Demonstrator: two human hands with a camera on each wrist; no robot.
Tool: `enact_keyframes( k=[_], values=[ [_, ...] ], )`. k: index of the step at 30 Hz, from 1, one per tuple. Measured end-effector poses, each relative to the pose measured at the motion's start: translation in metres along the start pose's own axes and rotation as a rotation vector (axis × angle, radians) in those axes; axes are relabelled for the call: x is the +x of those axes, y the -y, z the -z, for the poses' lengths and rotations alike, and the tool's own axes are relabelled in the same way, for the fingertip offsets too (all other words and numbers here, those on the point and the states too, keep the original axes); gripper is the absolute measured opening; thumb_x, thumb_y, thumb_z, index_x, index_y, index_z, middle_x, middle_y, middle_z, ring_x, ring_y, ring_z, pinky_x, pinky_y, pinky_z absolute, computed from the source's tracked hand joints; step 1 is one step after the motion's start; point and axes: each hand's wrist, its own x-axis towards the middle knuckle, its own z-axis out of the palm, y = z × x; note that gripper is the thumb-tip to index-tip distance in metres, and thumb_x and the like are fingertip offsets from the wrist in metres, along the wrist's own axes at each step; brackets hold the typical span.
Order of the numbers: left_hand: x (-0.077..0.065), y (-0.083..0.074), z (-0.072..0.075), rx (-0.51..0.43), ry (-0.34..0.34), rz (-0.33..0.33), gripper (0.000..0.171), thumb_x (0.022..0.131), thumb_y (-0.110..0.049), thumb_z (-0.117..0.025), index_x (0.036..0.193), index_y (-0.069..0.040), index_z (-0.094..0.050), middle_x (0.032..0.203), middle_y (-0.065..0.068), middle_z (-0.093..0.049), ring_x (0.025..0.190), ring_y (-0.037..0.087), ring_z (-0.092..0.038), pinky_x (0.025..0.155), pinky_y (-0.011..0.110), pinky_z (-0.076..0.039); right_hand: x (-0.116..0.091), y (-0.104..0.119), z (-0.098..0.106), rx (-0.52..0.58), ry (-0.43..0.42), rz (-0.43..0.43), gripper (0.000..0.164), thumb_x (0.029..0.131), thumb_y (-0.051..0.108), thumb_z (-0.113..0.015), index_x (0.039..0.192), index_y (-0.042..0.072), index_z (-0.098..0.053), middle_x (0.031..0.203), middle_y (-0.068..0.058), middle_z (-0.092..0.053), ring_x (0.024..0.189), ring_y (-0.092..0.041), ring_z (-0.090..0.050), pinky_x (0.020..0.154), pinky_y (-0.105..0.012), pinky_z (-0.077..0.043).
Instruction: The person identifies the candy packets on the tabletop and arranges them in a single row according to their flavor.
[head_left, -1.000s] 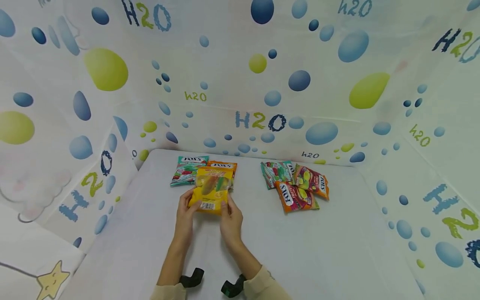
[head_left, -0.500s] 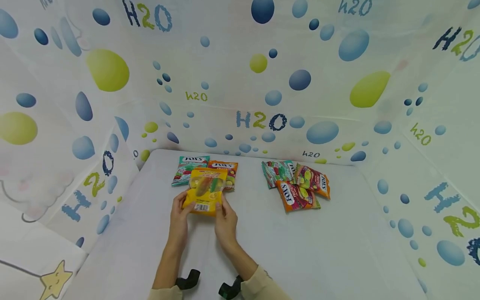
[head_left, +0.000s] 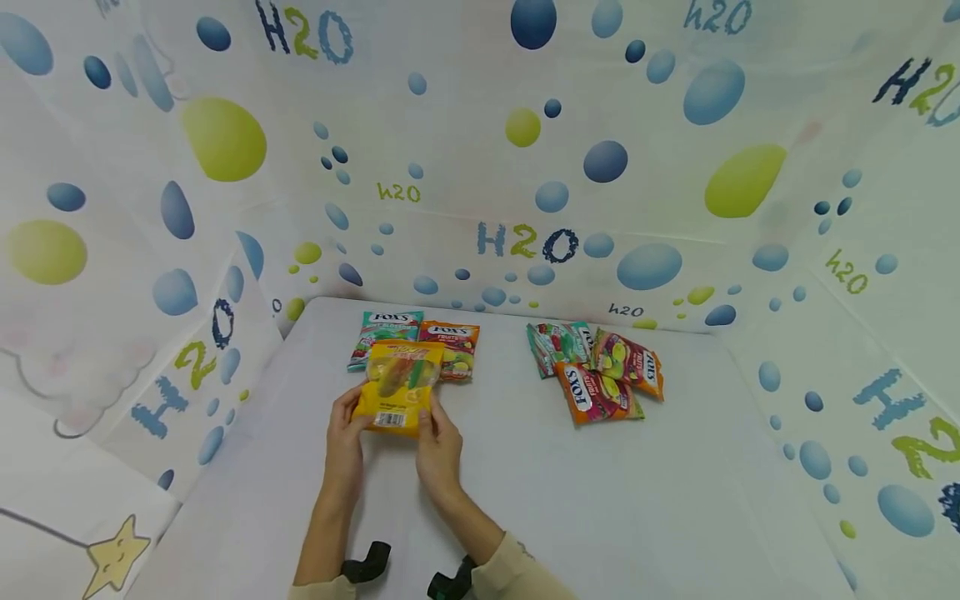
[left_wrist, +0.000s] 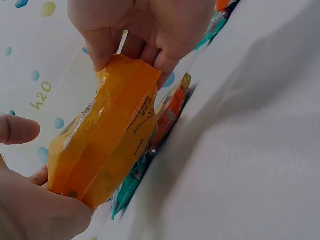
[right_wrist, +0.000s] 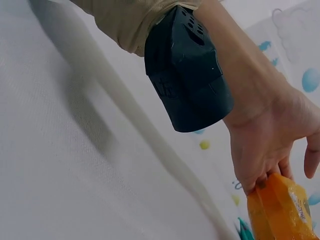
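Observation:
A yellow candy bag (head_left: 400, 385) with fruit pictures and a barcode is held up between both hands, over the left part of the table. My left hand (head_left: 345, 437) grips its lower left edge; in the left wrist view that hand's thumb (left_wrist: 20, 130) stands off the bag. At the lower right corner, my right hand (head_left: 441, 450) pinches the bag between thumb and fingers. Behind it lie a teal candy bag (head_left: 369, 332) and an orange candy bag (head_left: 463, 342), both partly hidden by the yellow one.
Right of the hands, a teal bag (head_left: 555, 340), a red-orange bag (head_left: 628, 360) and an orange-pink bag (head_left: 588, 392) lie overlapping on the white table (head_left: 600, 500). A patterned cloth wall (head_left: 450, 125) closes off the back and sides.
Both hands have shifted left with the yellow bag, which uncovers more of the orange bag and covers part of the teal one. The other bags stay in place.

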Motion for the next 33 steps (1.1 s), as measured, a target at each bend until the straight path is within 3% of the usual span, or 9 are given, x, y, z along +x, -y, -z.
enact_keyframes(
  k=[14, 23, 33],
  values=[
    [-0.004, -0.002, 0.019, -0.050, -0.032, -0.005, 0.051, 0.102, 0.000, -0.036, 0.153, -0.002, -0.034, 0.166, 0.005, -0.035, 0.152, 0.016, -0.028, 0.124, 0.028, -0.024, -0.007, 0.001, -0.017, -0.005, 0.032, -0.023, 0.048, 0.112, 0.021, -0.047, 0.158, 0.006, -0.043, 0.160, -0.007, -0.045, 0.149, -0.020, -0.040, 0.117, -0.038, -0.040],
    [-0.003, -0.005, 0.037, -0.086, -0.068, -0.013, 0.048, 0.101, 0.002, -0.034, 0.149, -0.003, -0.036, 0.164, 0.007, -0.037, 0.150, 0.016, -0.030, 0.119, 0.023, -0.027, -0.015, -0.005, -0.039, 0.001, 0.032, -0.014, 0.048, 0.113, 0.021, -0.045, 0.159, 0.009, -0.042, 0.161, -0.002, -0.044, 0.149, -0.017, -0.038, 0.119, -0.039, -0.037],
    [-0.005, -0.009, 0.050, -0.099, -0.110, 0.044, 0.047, 0.101, -0.001, -0.035, 0.148, -0.008, -0.037, 0.167, 0.005, -0.032, 0.154, 0.016, -0.025, 0.128, 0.029, -0.016, -0.020, -0.005, -0.051, 0.012, 0.069, -0.081, 0.048, 0.113, 0.022, -0.045, 0.160, 0.013, -0.040, 0.162, 0.006, -0.041, 0.148, -0.007, -0.037, 0.118, -0.032, -0.037]
  ],
)
